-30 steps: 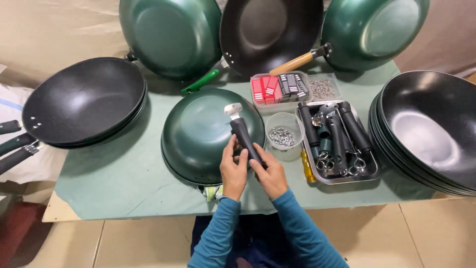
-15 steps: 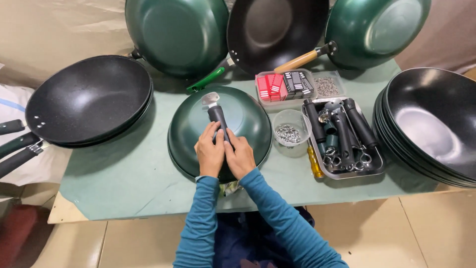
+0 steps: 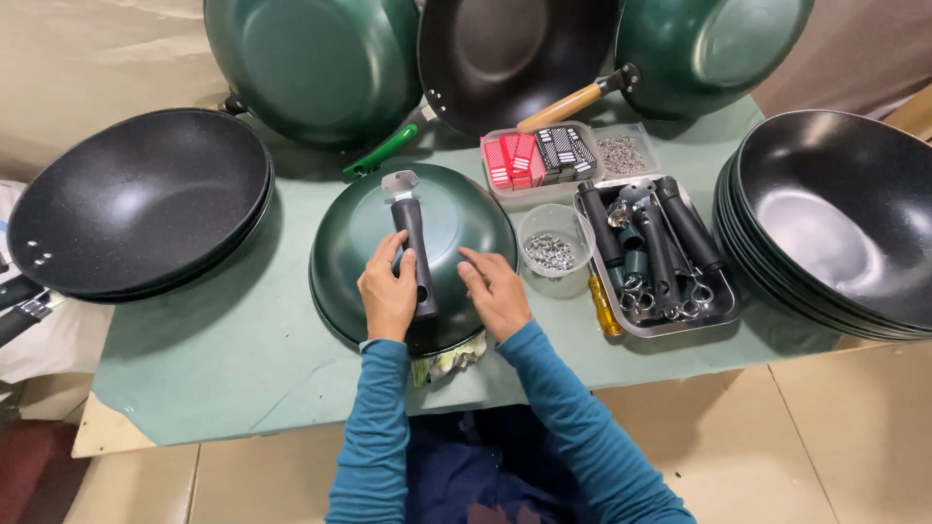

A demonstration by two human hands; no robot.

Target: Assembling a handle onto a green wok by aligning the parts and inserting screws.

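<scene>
A table covered in a pale green cloth [image 3: 204,369] is filling most of the view, standing on a beige tiled floor, with a tan sheet hanging behind it at the far side. Three woks are leaning at the far edge: a green one [image 3: 316,63] on the left, a black one [image 3: 510,53] with a wooden handle in the middle, and another green one [image 3: 709,49] on the right. A stack of black pans [image 3: 136,199] is sitting at the left end and a stack of black woks [image 3: 835,223] at the right end.

In the middle, a green wok [image 3: 413,252] is lying upside down, its domed underside facing up. A black handle [image 3: 413,247] with a metal bracket at its far end is resting along that dome, pointing away from the person.

The left hand [image 3: 388,291] is gripping the near part of the handle, fingers curled narrowly around it with the thumb lying up alongside. The right hand [image 3: 495,291] is resting just right of the handle, fingers loosely bent and slightly spread, fingertips touching the wok's surface and holding nothing.

Right of the wok, a small clear cup of metal washers [image 3: 553,247] is standing, and beyond it a metal tray [image 3: 723,311] is holding more black handles. Far of the cup, clear boxes of red and black parts [image 3: 539,155] are sitting beside a box of small screws [image 3: 621,153]
</scene>
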